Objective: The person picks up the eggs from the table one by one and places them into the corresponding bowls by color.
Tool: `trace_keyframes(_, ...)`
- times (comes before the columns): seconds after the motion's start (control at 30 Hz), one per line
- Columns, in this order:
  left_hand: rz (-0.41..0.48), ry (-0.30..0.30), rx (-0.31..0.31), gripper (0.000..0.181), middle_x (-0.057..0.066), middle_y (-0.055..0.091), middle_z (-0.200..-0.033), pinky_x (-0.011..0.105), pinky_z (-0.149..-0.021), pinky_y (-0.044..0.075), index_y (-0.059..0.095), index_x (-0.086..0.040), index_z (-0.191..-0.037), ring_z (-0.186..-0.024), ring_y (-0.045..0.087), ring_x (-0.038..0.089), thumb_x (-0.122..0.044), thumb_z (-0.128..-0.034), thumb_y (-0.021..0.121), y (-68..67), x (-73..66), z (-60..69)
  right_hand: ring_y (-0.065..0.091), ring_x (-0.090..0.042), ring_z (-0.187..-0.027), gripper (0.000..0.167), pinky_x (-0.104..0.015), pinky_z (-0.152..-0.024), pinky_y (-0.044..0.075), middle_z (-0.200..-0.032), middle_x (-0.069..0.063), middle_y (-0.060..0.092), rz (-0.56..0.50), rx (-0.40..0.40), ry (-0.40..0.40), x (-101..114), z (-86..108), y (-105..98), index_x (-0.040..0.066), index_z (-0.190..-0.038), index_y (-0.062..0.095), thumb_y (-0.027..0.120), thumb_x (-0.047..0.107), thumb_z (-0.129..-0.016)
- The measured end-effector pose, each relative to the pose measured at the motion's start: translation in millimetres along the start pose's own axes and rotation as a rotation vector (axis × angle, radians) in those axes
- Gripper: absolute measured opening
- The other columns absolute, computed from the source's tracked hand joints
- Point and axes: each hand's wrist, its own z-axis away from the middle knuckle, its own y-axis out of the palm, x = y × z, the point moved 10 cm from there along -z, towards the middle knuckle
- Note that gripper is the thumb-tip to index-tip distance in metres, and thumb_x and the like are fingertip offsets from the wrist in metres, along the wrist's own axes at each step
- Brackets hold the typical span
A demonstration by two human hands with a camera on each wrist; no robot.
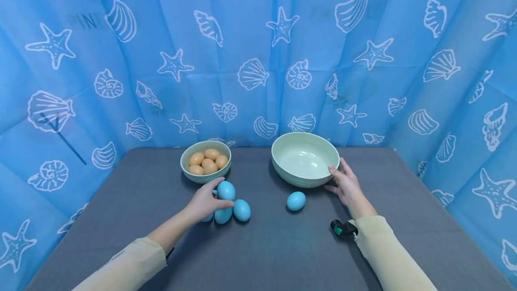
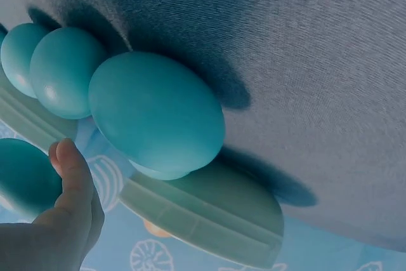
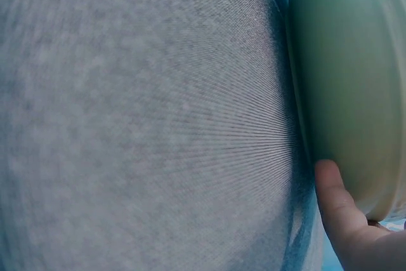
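My left hand (image 1: 205, 201) holds a light-blue egg (image 1: 226, 191) between thumb and fingers, just in front of the small bowl. In the left wrist view, that held egg (image 2: 25, 179) shows beside the thumb at the lower left. Several more blue eggs lie on the table beneath and beside this hand, among them one blue egg (image 1: 242, 210) to its right. With fingers at the rim and the thumb low on the side, my right hand (image 1: 348, 187) grips the large pale-green bowl (image 1: 299, 181). The thumb touches the bowl's outer wall (image 3: 346, 93) in the right wrist view.
A small pale-green bowl (image 1: 206, 177) with several brown eggs (image 1: 210, 165) stands at the back left. One separate blue egg (image 1: 296, 201) lies in front of the large bowl. The grey tablecloth (image 1: 282, 255) ends at a blue shell-patterned curtain (image 1: 258, 57) behind.
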Motion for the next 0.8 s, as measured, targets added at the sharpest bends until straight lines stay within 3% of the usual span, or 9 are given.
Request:
trace_keyframes(0.53,-0.03,0.027,0.036,0.078,0.018,0.049,-0.139,0.043,-0.081,0.051,0.041,-0.002,-0.146,-0.101,0.058,0.026,-0.023,-0.0821,0.08,15.6,-16.0,-12.7,0.011,-0.03,-0.146,0.079,-0.061,-0.111,0.021,-0.161,0.0,-0.01,0.002,0.005,-0.014,0,-0.2,0,0.025,-0.156,-0.006,0.05,0.015,-0.102)
trace_keyframes(0.8,-0.004,0.027,0.052,0.077,0.015,0.058,-0.124,0.04,-0.075,0.051,0.042,-0.001,-0.145,-0.09,0.058,0.022,-0.02,-0.0811,0.081,22.6,-21.8,-14.5,0.01,-0.031,-0.146,0.08,-0.062,-0.11,0.023,-0.162,-0.001,-0.009,0.019,-0.007,-0.019,0,0.7,-1,0.025,-0.156,-0.005,0.052,0.017,-0.102)
